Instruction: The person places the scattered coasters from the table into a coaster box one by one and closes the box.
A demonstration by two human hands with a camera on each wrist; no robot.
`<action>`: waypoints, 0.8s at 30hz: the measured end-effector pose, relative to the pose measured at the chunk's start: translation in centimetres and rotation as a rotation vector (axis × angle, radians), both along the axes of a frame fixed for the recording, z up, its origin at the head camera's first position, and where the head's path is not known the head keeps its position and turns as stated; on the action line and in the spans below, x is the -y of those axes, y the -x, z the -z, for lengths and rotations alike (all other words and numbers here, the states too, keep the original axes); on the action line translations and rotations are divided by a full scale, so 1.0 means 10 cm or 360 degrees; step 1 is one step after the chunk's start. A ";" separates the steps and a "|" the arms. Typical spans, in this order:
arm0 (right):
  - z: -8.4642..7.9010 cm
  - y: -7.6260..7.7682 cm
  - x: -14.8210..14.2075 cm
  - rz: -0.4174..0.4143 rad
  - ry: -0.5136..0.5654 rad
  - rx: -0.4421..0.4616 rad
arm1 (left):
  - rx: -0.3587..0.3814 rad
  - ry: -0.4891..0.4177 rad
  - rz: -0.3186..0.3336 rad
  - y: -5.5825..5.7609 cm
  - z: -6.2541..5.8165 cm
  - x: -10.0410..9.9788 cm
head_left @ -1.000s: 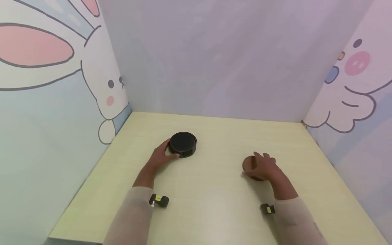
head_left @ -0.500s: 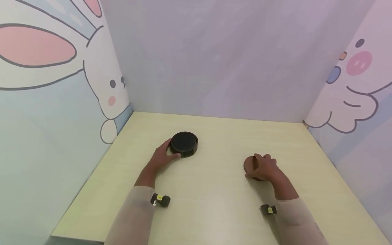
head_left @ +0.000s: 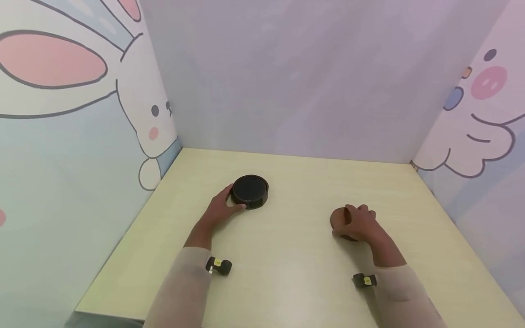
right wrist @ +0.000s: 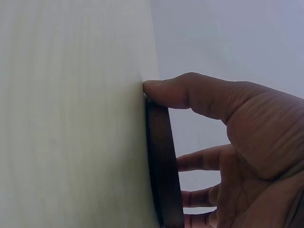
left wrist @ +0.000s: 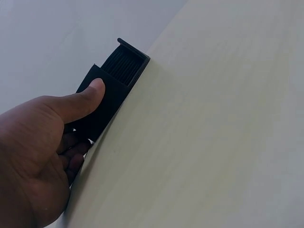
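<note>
On the left half of the table, a black round coaster holder (head_left: 249,190) stands upright. In the left wrist view its side gap shows a stack of thin dark discs (left wrist: 124,64). My left hand (head_left: 218,210) grips the holder from its left, thumb (left wrist: 90,97) on the near wall and the other fingers around the far side. My right hand (head_left: 362,224) holds a round brown coaster (head_left: 339,219) by its edge, low over the table at right. The right wrist view shows this coaster (right wrist: 164,161) edge-on with a dark underside, thumb at one end and fingers behind it.
The pale wooden table (head_left: 283,255) meets a plain lilac back wall (head_left: 287,82). A rabbit-printed panel (head_left: 82,182) flanks it on the left, another cartoon panel (head_left: 488,136) on the right. Small black camera mounts sit at both wrists.
The head view has turned slightly left, so everything appears a little farther right. Both hands keep their holds, and the holder and brown coaster stay in about the same places on the table.
</note>
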State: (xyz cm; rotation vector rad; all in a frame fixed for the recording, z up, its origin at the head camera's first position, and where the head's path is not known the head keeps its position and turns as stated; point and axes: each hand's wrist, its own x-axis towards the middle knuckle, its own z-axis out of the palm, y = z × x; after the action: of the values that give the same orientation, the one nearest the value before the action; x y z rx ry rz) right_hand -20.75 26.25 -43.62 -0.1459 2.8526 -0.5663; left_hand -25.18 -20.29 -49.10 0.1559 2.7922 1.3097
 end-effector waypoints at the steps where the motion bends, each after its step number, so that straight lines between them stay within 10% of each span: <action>1: 0.00 0.01 -0.01 0.0003 0.0005 0.0000 | -0.0004 -0.0001 -0.0003 0.00 0.00 0.00; 24: -0.06 0.15 0.03 0.0149 0.0209 0.0127 | 0.0004 -0.0023 -0.0009 -0.02 -0.03 -0.01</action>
State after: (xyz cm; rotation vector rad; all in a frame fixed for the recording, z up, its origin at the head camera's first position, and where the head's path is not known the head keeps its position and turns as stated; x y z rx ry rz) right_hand -22.25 25.93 -43.03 -0.0109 2.7562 -0.7614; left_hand -25.01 -20.21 -48.76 0.1471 2.7837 1.3307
